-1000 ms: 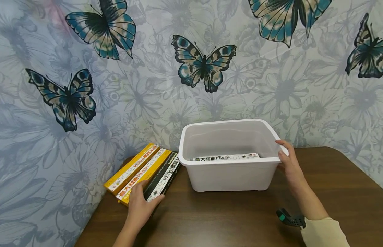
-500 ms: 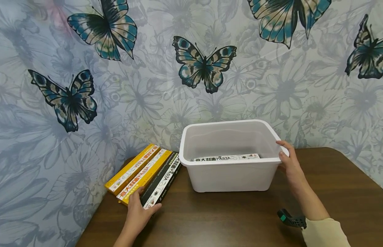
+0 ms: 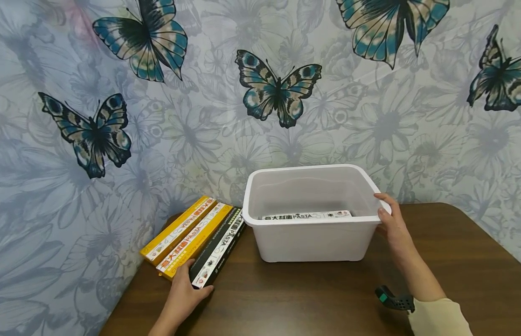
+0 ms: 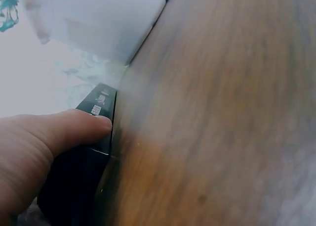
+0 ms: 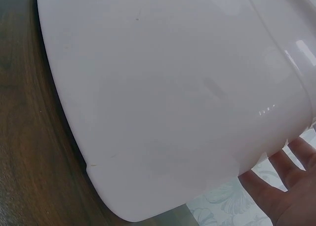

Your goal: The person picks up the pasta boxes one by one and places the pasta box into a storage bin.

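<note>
l hand (image 3: pixel 184 293) just slid to near end of blk box (image 3: pixel 218 247), pinching it (r hand (image 3: pixel 397 229) grips tub (image 3: pixel 310 241)); box still outside.

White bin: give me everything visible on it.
The white bin is an open-topped, roughly rectangular tub with rounded corners, a thick rim and walls tapering to a narrower base. It looks like glossy plastic. It stands upright on the brown table. The right hand grips its rim at the right end. Inside, a box marked PASTA shows just behind the front rim, mostly hidden. Whether the black box to its left touches it is unclear.
</note>
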Motion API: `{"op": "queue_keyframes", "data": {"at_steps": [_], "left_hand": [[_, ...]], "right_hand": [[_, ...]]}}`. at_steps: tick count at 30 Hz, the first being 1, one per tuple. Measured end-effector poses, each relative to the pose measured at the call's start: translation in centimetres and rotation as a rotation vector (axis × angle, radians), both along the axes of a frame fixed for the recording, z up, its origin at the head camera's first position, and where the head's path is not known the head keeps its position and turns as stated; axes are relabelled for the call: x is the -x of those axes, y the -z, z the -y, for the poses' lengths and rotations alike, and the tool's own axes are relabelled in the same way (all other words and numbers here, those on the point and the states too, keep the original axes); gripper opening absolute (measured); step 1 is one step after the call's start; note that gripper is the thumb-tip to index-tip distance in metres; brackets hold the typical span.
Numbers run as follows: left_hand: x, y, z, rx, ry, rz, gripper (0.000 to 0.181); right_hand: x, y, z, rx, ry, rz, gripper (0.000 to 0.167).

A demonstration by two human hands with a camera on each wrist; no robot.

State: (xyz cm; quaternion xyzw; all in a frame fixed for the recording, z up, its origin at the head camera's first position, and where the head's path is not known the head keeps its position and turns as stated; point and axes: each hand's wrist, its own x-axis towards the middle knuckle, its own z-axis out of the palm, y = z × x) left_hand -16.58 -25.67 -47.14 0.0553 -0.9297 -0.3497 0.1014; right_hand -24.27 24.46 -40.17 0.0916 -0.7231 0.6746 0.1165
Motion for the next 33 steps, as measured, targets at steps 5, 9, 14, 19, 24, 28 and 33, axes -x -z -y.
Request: {"op": "queue_keyframes", "data": {"at_steps": [5,9,14,19,24,28,33], "left_hand": [[0.1,0.2,0.0,0.038,-0.018,-0.02,0.091],[0.0,0.1,-0.1,0.046,-0.033,-0.026,0.091],[-0.1,-0.3,-0.4,0.031,-0.078,-0.027,0.089],[0.0,-0.4,-0.6,-0.022,-0.139,-0.068,0.084],[0.0,-0.6,-0.8,-0.092,-0.199,-0.104,0.08],[0.0,-0.9,-0.9,-0.204,-0.237,-0.13,0.078],[-0.1,-1.4,-1.0,-0.392,-0.289,-0.167,0.077]], "right_hand": [[0.0,0.0,0.0,-0.005,-0.002,-0.003,0.047],[-0.1,0.0,-0.1,-0.017,-0.004,-0.004,0.047],[-0.1,0.1,-0.1,-0.003,0.001,-0.006,0.046],[-0.2,0.1,-0.2,0.009,0.01,-0.018,0.046],[-0.2,0.1,-0.2,0.016,0.01,-0.026,0.046],[-0.2,0.1,-0.2,0.017,0.007,-0.036,0.046],[-0.2,0.1,0.0,0.018,0.003,-0.045,0.045]]}}
